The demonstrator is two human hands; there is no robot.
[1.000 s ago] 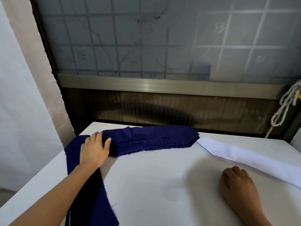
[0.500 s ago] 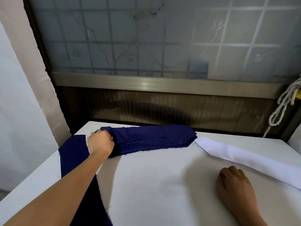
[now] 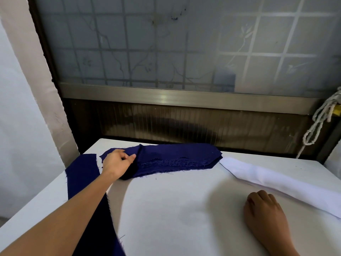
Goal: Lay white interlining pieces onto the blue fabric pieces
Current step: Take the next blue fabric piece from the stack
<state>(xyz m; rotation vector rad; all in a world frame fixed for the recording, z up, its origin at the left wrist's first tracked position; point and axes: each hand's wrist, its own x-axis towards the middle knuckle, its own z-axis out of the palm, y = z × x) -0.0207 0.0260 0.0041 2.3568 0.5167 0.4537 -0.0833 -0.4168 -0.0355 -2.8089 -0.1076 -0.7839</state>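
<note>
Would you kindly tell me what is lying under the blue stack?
Only the white table shows beneath the blue stack. The left hand pinches a fold at its left end. Whatever lies between or under the layers is covered.

A white table (image 3: 175, 209) stands beneath a frosted, gridded window (image 3: 166, 43); rope (image 3: 316, 124) hangs right.
</note>
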